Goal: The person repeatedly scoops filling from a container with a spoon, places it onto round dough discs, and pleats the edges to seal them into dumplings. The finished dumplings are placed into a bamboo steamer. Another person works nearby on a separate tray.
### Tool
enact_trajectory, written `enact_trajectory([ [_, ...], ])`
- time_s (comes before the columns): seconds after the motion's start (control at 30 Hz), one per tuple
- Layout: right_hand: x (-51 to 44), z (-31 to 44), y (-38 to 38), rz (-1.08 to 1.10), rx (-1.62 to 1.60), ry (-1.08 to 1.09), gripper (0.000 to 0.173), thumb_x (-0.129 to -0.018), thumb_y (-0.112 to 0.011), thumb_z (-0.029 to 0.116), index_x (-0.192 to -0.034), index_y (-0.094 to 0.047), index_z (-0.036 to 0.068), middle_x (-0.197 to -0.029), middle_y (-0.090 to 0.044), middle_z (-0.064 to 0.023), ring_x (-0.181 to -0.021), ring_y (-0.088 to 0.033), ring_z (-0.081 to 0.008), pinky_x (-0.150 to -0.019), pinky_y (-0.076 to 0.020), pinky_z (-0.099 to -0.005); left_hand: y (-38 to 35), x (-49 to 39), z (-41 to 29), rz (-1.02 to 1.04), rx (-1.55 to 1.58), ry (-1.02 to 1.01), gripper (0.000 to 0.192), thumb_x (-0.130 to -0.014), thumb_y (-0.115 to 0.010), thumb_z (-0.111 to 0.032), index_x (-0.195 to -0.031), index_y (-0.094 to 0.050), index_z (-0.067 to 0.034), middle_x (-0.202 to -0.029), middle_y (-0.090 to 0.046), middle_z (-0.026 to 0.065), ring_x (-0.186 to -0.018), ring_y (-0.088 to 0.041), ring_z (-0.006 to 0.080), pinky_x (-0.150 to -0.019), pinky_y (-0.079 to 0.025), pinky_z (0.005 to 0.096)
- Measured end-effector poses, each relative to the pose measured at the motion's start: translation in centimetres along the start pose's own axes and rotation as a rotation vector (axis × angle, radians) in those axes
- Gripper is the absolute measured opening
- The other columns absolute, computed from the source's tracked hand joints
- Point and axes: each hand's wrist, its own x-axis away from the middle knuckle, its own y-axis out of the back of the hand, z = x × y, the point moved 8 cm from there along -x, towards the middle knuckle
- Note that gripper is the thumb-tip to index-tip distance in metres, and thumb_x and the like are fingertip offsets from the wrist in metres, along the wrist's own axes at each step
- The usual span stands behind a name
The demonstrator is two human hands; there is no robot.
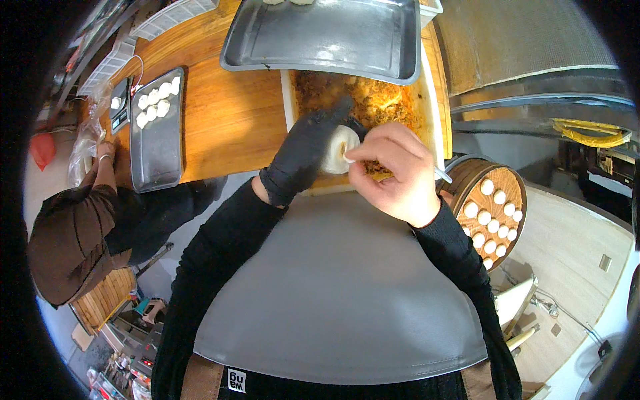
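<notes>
My left hand (306, 150), in a black glove, cradles a round white dough bun (334, 159) with its gathered top turned to the right. A small opening with orange-brown colour shows at the gather. My bare right hand (395, 175) pinches the dough's edge between thumb and fingertips. Past the right side of that hand a thin pale handle (442, 175) sticks out; whether the hand grips it is hidden. Both hands are over the near edge of a white tub of reddish-brown chopped filling (384, 95).
A metal tray (325, 37) overlaps the tub's far part, with dough pieces at its top edge. Right stands a bamboo steamer (492, 200) with several white buns. Left are a tray of dough pieces (156, 155), a scale (120, 107) and another person (82, 235) at the wooden table (230, 120).
</notes>
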Motion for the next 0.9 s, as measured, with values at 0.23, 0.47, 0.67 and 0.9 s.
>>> enact_trajectory([
  [0.23,0.2,1.4,-0.5,0.133,0.052,0.16,0.021,-0.07,-0.07,-0.005,-0.088,-0.07,0.004,-0.086,-0.06,-0.0091,-0.074,-0.061,-0.0223,-0.067,-0.0516,-0.0293,-0.8,0.0,2.1,0.013,0.666,0.312,0.036,-0.1,-0.048,-0.021,-0.132,-0.051,-0.005,-0.118,-0.063,0.0117,-0.105,-0.061,0.0228,-0.095,-0.046,0.0342],
  [0.47,0.9,0.7,0.3,0.021,0.071,0.034,0.018,-0.073,-0.07,-0.007,-0.088,-0.071,0.003,-0.085,-0.064,-0.0097,-0.072,-0.064,-0.0232,-0.065,-0.053,-0.0292,-0.1,0.1,-0.6,0.044,0.165,0.06,0.025,-0.093,-0.06,-0.013,-0.115,-0.062,-0.002,-0.107,-0.067,0.0102,-0.098,-0.063,0.0207,-0.091,-0.048,0.0327],
  [0.67,1.2,2.0,-0.5,0.139,0.082,0.153,0.017,-0.072,-0.071,-0.006,-0.087,-0.07,0.002,-0.085,-0.064,-0.01,-0.074,-0.063,-0.025,-0.066,-0.0528,-0.0311,-1.2,0.8,2.8,-0.048,0.47,0.379,0.043,-0.097,-0.049,-0.01,-0.14,-0.045,-0.006,-0.107,-0.067,0.0125,-0.096,-0.064,0.0243,-0.087,-0.05,0.0361],
  [0.9,1.4,1.2,0.6,-0.031,0.127,0.03,0.015,-0.074,-0.07,-0.006,-0.086,-0.069,0.002,-0.087,-0.065,-0.009,-0.076,-0.064,-0.0246,-0.067,-0.0532,-0.0318,-0.9,-0.3,0.2,-0.2,0.736,0.374,0.035,-0.099,-0.049,-0.016,-0.132,-0.053,-0.004,-0.105,-0.07,0.0072,-0.093,-0.063,0.0161,-0.087,-0.049,0.0297],
])
